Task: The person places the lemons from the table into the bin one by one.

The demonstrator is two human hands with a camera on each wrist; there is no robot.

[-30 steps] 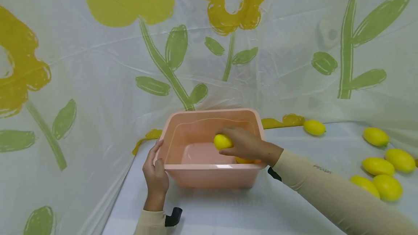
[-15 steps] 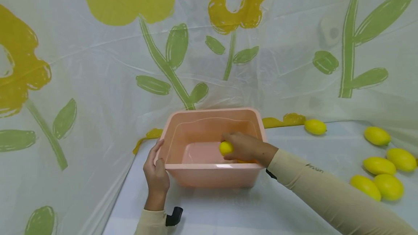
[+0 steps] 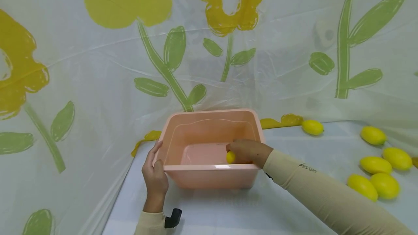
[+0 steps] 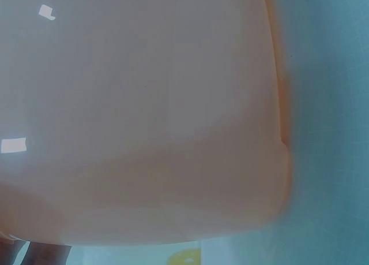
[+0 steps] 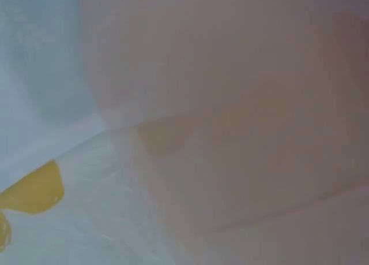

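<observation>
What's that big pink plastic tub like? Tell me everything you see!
This is a light pink, rectangular, plastic-looking tub, smooth and shiny, with rounded corners, an overhanging rim and walls narrowing downward. It stands open side up on the white tabletop. The left hand grips its left end; the right hand reaches inside, holding a yellow oval lemon. Whether the right arm touches the rim is unclear.

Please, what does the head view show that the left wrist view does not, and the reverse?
Only the head view shows the right hand holding a lemon inside the pink tub, more lemons on the table, and green stems on the cloth.

Only the left wrist view shows two bright spots on the tub's outer wall, close up.

Both show the tub, the table and yellow print on the cloth. The left hand is clear only in the head view; dark shapes in the wrist view may be that hand.
</observation>
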